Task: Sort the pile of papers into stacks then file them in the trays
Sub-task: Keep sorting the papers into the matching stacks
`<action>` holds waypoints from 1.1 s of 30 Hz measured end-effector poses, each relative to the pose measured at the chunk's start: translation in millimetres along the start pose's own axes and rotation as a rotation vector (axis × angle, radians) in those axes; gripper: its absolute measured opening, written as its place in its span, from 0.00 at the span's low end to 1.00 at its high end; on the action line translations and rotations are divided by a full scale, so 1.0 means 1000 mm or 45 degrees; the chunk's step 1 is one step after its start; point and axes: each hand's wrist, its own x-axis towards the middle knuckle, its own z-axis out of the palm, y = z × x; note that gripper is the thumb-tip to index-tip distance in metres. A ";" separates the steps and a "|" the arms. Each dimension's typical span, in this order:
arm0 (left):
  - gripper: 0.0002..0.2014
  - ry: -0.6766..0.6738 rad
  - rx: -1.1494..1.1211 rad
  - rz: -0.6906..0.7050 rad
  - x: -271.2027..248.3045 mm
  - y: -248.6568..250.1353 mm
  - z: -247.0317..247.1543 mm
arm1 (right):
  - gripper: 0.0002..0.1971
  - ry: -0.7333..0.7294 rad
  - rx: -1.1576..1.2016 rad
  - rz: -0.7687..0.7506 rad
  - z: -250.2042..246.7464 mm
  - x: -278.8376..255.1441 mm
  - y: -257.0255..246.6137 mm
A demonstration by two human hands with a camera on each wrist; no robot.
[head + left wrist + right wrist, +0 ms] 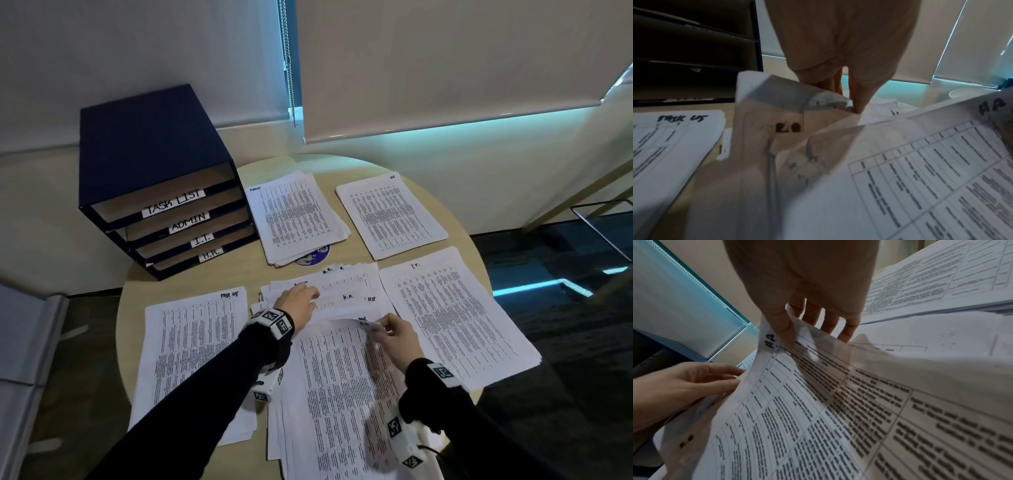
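Nearest the head camera lies the unsorted pile of papers, its near edge cut off by the frame. The right hand pinches the top sheet by its far corner, thumb above and fingers beneath, bowing it upward; the handwritten corner mark reads roughly "HA" — partly covered by the thumb. The left hand rests on the fanned sheets beyond, where "H.R." can be read; its fingertips are hidden, so whether they grip or press I cannot tell. Four sorted stacks ring the pile on the round table: the "TASK LIST" stack, the "I.T." stack, the Admin stack and a far-right stack with an illegible mark. The navy tray unit carries labels TASK LIST, ADMIN, I.T., H.R. — a purple sticker peeks out, mostly covered.
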 end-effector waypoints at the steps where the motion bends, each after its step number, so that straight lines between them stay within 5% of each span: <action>1: 0.17 -0.029 0.028 -0.020 0.001 0.002 0.000 | 0.11 0.006 0.000 -0.001 0.000 0.000 0.001; 8: 0.17 -0.089 0.040 -0.072 0.004 0.004 0.004 | 0.12 0.009 -0.006 0.004 0.000 0.001 0.002; 14: 0.15 -0.217 -0.359 -0.212 0.006 -0.006 0.003 | 0.11 -0.023 0.002 -0.002 0.001 -0.003 0.000; 22: 0.03 0.189 -0.153 0.165 -0.025 0.007 0.013 | 0.10 -0.018 0.001 -0.022 0.002 -0.002 0.009; 33: 0.05 0.157 0.006 0.261 -0.034 0.010 0.010 | 0.12 -0.009 0.013 -0.044 0.006 0.003 0.019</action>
